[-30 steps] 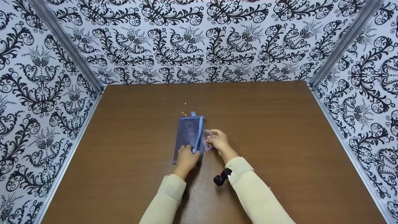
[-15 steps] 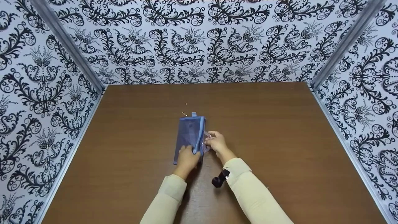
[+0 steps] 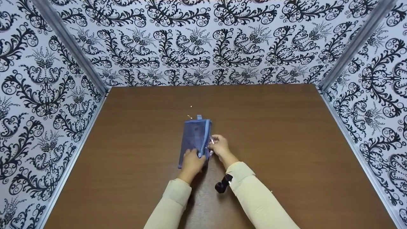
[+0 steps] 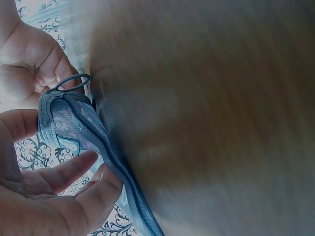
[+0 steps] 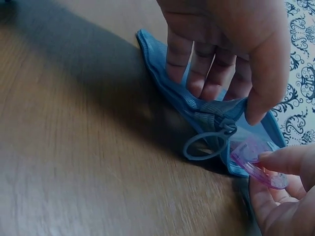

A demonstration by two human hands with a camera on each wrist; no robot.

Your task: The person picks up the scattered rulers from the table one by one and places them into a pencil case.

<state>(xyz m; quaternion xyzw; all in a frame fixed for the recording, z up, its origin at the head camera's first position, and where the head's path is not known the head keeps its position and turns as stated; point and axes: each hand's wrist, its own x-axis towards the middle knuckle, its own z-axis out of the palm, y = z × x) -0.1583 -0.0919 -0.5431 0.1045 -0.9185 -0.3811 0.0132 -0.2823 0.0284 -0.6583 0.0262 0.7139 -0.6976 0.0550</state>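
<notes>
A blue mesh zipper pouch lies on the table, its zipper edge facing right. My left hand grips the near end; in the right wrist view its thumb and fingers hold the pouch mouth apart. A clear pink plastic protractor is pinched between the thumb and fingers of my right hand, partly inside the open mouth. Beside that mouth hangs the zipper's pull ring. In the left wrist view the pouch hides the protractor.
The brown wooden table is bounded by patterned walls at the back and both sides. Tiny bright specks lie just beyond the pouch. A black device is strapped at the right sleeve cuff.
My right hand has shifted left and slid the protractor farther into the pouch's mouth, so less of it shows. The left hand keeps its grip on the pouch.
</notes>
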